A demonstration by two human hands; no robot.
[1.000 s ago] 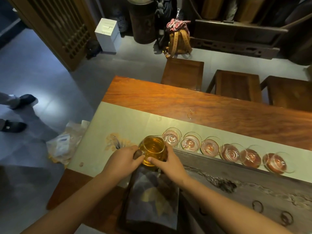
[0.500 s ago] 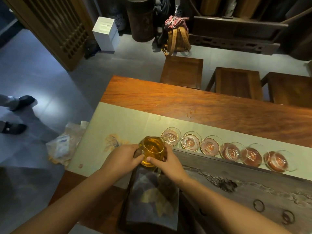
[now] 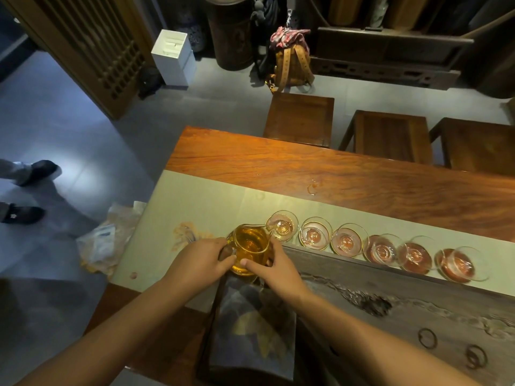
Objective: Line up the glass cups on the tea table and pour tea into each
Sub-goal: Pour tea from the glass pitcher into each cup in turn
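Observation:
A glass pitcher [image 3: 250, 245] of amber tea is held between both hands, its spout tipped over the leftmost glass cup [image 3: 282, 225]. My left hand [image 3: 202, 257] grips its handle side and my right hand [image 3: 274, 270] steadies its right wall. Several glass cups stand in a row on the pale green runner [image 3: 200, 201], running right from that cup: the second cup [image 3: 315, 233], the third [image 3: 346, 240], and others out to the far right cup [image 3: 459, 264]. All hold reddish tea; the right ones look fuller.
A dark carved tea tray [image 3: 404, 296] lies along the near side of the row, with a dark cloth [image 3: 250, 327] under my wrists. Wooden stools [image 3: 299, 118] stand beyond the table's far edge. A small spill [image 3: 312, 188] marks the bare wood. Another person's feet [image 3: 28, 190] are on the floor at left.
The pitcher has tilted slightly further so its spout reaches over the leftmost cup. Both hands stay on it in nearly the same place.

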